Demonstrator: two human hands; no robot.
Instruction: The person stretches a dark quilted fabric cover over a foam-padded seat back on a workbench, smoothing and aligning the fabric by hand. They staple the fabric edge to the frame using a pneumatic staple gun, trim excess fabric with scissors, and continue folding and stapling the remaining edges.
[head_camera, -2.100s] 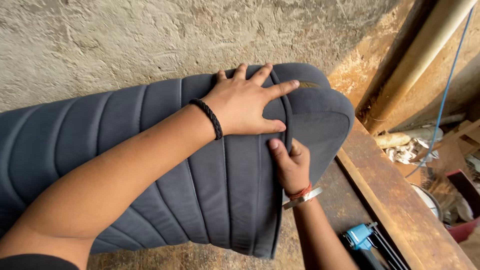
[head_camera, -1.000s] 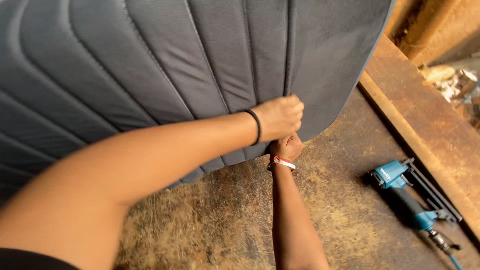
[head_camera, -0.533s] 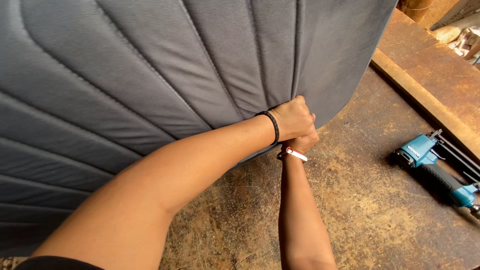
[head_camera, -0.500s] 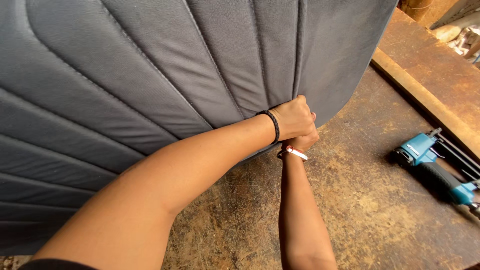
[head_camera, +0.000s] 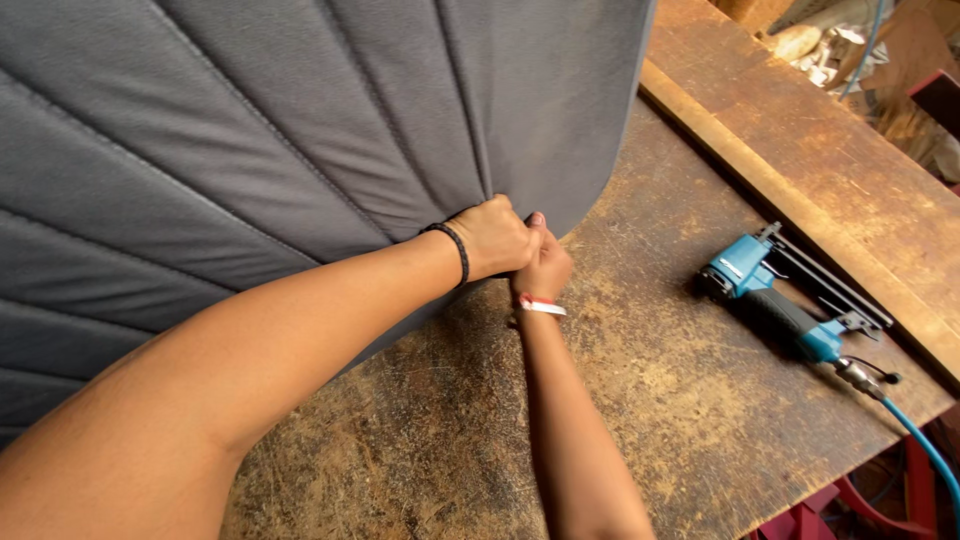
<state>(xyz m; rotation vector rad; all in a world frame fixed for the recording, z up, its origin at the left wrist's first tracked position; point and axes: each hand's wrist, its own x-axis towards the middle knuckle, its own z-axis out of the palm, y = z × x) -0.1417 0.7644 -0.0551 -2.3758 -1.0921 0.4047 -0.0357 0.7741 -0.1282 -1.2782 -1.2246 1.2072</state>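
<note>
A large grey quilted cushion cover (head_camera: 300, 130) with stitched ribs stands on edge over a worn wooden workbench (head_camera: 620, 400). My left hand (head_camera: 492, 238), with a black band on the wrist, grips the cover's lower edge. My right hand (head_camera: 545, 265), wearing a red and white wristband, pinches the same edge right beside it, thumb up against the fabric. Both hands touch each other at the fold.
A blue pneumatic staple gun (head_camera: 775, 300) lies on the bench to the right, its blue air hose (head_camera: 925, 445) trailing off the corner. A raised wooden plank (head_camera: 830, 170) runs along the far right side. Clutter and scraps sit beyond it at the top right.
The view has dropped and moved closer. My hands went from the cover's top ribs down to its lower edge, where both now grip; over the last half second they hardly moved.
</note>
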